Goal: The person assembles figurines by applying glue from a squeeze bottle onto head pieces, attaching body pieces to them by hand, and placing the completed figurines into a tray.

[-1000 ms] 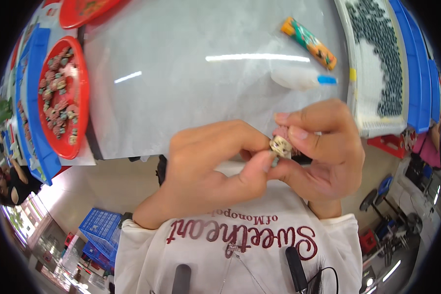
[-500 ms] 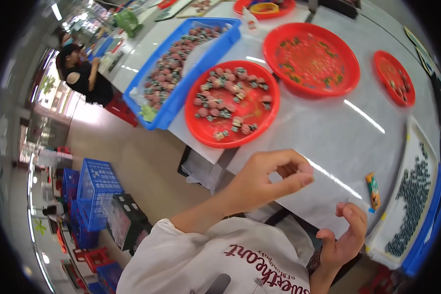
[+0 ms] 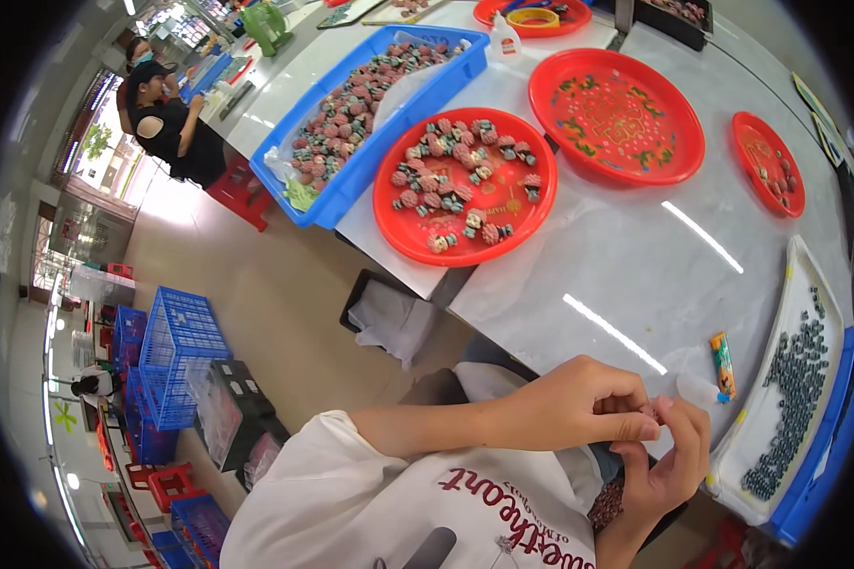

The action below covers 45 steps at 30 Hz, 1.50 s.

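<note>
My left hand [image 3: 579,403] and my right hand [image 3: 672,455] meet in front of my white shirt, fingertips together. Pinched between them is a small pinkish piece [image 3: 651,412], mostly covered by the fingers, so its exact kind does not show. Thumb and forefinger are closed on it on both sides. To the right of my hands lies a white tray [image 3: 731,474] of small dark green beads [image 3: 789,403]. Beyond my left hand a red plate [image 3: 503,228] carries several small pink and grey knobbly figures [image 3: 436,190].
A blue bin [image 3: 327,211] full of similar figures stands at the far left. A larger red plate [image 3: 669,109], a small red dish [image 3: 754,156], a white bottle [image 3: 506,40] and a green-orange tube [image 3: 723,365] rest on the grey table [image 3: 617,275]. Two people [image 3: 176,133] work beyond.
My left hand has moved right and nearer to me, until its fingertips meet those of my right hand. The view has shifted slightly.
</note>
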Tool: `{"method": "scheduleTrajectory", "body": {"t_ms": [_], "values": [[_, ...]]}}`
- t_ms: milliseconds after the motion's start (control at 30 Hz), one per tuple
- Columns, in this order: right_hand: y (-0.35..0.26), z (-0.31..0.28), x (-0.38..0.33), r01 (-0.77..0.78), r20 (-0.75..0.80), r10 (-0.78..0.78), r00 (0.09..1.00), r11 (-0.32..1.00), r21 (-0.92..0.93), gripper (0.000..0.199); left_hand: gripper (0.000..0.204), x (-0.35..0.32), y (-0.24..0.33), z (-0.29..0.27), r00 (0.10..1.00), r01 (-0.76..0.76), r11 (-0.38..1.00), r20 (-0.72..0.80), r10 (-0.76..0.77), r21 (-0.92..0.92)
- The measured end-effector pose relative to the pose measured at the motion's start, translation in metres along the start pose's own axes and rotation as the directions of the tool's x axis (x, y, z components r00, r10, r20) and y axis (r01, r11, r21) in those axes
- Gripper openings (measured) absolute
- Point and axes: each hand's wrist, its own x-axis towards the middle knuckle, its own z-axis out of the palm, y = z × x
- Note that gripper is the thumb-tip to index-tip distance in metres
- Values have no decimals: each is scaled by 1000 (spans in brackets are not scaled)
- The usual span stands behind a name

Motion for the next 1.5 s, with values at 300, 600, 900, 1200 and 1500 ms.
{"method": "scheduleTrajectory", "body": {"t_ms": [300, 600, 900, 1200, 1500], "values": [[10, 3, 5, 30, -139, -3, 990, 980, 197, 37, 13, -4, -7, -5, 983, -172, 970, -27, 179, 172], [27, 2, 1, 114, -73, -103, 992, 979, 168, 48, 10, 6, -15, -2, 950, -295, 931, -37, 310, 213], [28, 7, 2, 178, -74, -171, 982, 979, 101, 46, 9, 5, -18, -3, 926, -322, 877, -73, 370, 357], [29, 8, 4, 156, -64, -152, 986, 986, 64, 45, 8, 8, -20, -2, 911, -325, 855, -108, 398, 405], [30, 12, 1, 155, -94, -150, 984, 987, 47, 45, 7, 9, -21, -1, 927, -296, 870, -100, 361, 394]]}}
